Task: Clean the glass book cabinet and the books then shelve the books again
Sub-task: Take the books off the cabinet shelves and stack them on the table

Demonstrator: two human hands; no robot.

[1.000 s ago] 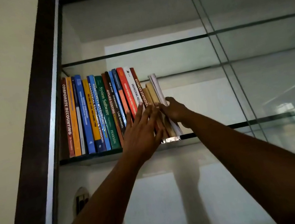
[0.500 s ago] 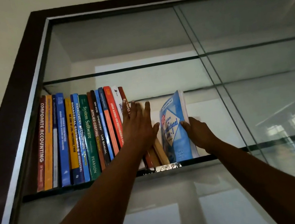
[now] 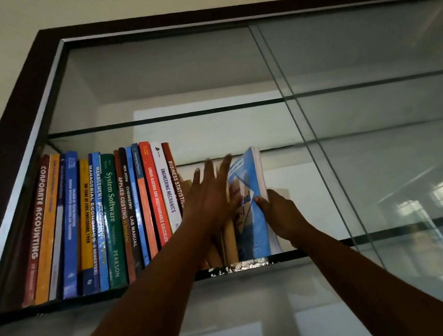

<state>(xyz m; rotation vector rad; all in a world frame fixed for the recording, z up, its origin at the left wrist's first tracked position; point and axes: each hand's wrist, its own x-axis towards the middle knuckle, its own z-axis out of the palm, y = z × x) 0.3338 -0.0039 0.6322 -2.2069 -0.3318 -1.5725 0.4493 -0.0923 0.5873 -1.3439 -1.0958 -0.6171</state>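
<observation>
You are looking up into a dark-framed glass cabinet. Left of your hands, a row of books stands on a glass shelf, spines facing you and leaning a little to the right. The spines are maroon, orange, blue, yellow, green, black, red and white; the titles include Corporate Accounting, System Software and Engineering Mechanics.

Your left hand is spread flat with its fingers straight. It presses against the right end of that row and covers several thin tan books there. It grips nothing.

Just right of that hand, touching its fingertips, a blue book stands on the same shelf. It is a thick paperback with a light blue cover, a white diamond shape and partly hidden lettering, and its top is tilted to the right. The cover is turned toward you.

Your right hand holds this book by its right edge. The thumb lies on the front cover and the fingers are curled behind it. To the right of that hand, the shelf runs on behind a glass door that reflects bright windows.
</observation>
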